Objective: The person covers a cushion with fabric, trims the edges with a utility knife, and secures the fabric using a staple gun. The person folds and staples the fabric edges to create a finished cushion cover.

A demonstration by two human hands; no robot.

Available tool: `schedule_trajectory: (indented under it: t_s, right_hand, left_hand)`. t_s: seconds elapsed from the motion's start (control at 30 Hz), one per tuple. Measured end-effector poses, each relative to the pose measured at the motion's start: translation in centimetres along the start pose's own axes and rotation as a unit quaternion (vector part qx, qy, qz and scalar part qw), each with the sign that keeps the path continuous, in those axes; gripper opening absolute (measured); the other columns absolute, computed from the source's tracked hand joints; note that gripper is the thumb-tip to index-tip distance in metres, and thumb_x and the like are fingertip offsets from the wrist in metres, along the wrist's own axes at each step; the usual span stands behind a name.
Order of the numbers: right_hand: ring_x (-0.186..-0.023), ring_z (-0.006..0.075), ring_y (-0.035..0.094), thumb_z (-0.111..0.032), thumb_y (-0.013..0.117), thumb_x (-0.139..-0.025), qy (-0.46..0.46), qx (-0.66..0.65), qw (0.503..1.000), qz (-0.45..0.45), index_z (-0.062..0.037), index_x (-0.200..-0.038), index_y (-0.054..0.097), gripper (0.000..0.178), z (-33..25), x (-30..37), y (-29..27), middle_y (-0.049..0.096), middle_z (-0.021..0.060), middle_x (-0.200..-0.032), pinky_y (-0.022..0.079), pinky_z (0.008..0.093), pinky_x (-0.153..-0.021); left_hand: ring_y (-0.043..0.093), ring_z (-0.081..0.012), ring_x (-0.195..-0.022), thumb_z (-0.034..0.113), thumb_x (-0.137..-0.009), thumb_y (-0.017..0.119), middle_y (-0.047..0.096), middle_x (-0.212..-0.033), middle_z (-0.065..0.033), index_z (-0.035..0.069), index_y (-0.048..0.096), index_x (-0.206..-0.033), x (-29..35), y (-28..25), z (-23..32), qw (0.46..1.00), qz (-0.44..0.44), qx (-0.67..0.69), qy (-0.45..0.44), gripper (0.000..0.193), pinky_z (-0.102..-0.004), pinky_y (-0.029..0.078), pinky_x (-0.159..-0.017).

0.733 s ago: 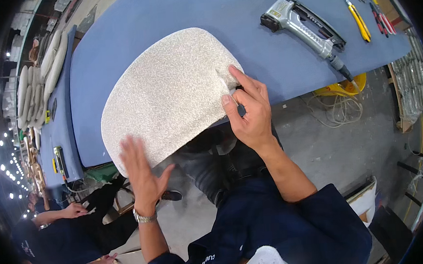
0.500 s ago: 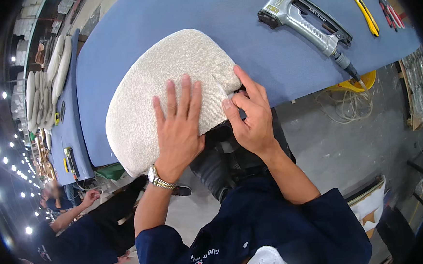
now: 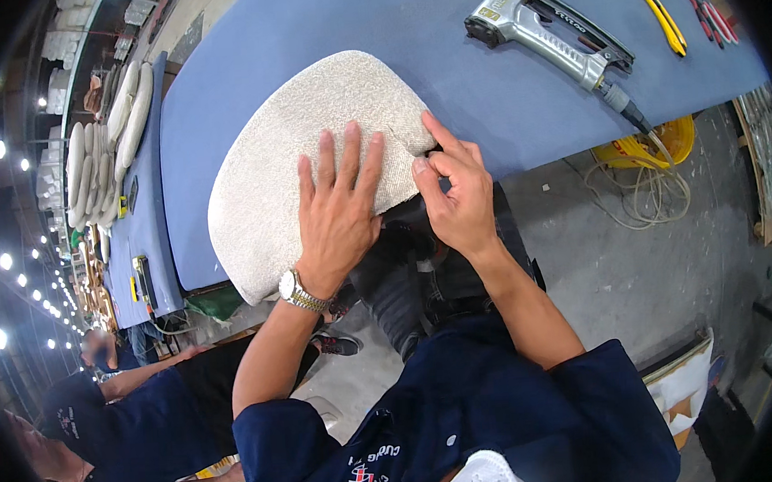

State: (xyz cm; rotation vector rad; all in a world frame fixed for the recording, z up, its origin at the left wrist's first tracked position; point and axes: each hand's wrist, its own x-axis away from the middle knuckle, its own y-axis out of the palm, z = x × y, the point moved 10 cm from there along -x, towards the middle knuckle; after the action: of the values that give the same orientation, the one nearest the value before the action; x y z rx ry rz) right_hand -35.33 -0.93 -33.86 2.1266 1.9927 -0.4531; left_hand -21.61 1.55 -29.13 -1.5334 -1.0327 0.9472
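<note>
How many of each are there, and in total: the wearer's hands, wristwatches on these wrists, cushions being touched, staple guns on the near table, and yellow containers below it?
Hands: 2 (left hand, right hand)
Wristwatch: 1
Fabric-covered cushion: 1
Pneumatic staple gun: 1
Yellow container: 1
Total: 6

Flecked cream cushion [image 3: 263, 173], plain blue tabletop [image 3: 436, 52]
</note>
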Motion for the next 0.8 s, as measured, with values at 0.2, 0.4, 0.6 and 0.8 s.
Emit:
schedule_trajectory:
  t_s: [0.2, 0.4, 0.6, 0.8]
  right_hand:
    - [-0.102, 0.0393, 0.059, -0.019, 0.067, -0.092, 0.008, 0.019, 1.0, 0.014, 0.0009, -0.075, 0.065, 0.025, -0.1, -0.3, 0.3, 0.054, 0.033, -0.139, 0.046, 0.042, -0.092]
    - [-0.113, 0.0384, 0.058, -0.012, 0.069, -0.09, 0.033, -0.06, 0.997, 0.018, 0.0031, -0.079, 0.068, 0.019, -1.2, -1.9, 0.7, 0.051, 0.0302, -0.137, 0.045, 0.0451, -0.101]
    - [-0.12, 0.0365, 0.056, -0.006, 0.072, -0.088, 0.096, -0.081, 0.992, -0.012, 0.0047, -0.078, 0.067, 0.016, -1.9, -4.3, 1.5, 0.049, 0.0283, -0.136, 0.047, 0.0427, -0.1]
    - [-0.116, 0.0267, 0.056, -0.004, 0.066, -0.094, 0.117, 0.017, 0.992, -0.033, 0.0071, -0.079, 0.065, 0.019, -9.5, -8.9, 0.3, 0.046, 0.0232, -0.141, 0.046, 0.0376, -0.098]
  left_hand:
    - [0.021, -0.0402, -0.152, 0.023, -0.065, 0.091, 0.022, -0.168, -0.0111, 0.028, 0.026, -0.16, 4.0, 0.4, -3.2, 0.998, -0.016, -0.015, -0.063, 0.116, -0.0664, 0.026, -0.114]
    - [0.026, -0.042, -0.15, 0.013, -0.062, 0.089, 0.025, -0.166, -0.0122, 0.031, 0.032, -0.158, 3.6, -1.4, -5.2, 0.996, -0.045, 0.026, -0.077, 0.113, -0.0635, 0.031, -0.114]
    - [0.043, -0.0457, -0.141, -0.003, -0.067, 0.076, 0.039, -0.158, -0.0194, 0.029, 0.048, -0.151, 0.9, -3.7, -7.1, 0.991, -0.093, 0.078, -0.062, 0.094, -0.0585, 0.046, -0.105]
    - [0.059, -0.043, -0.125, 0.001, -0.057, 0.085, 0.048, -0.151, -0.0221, 0.022, 0.045, -0.152, -2.3, -9.6, -8.6, 0.938, -0.173, 0.299, -0.042, 0.106, -0.0448, 0.059, -0.092]
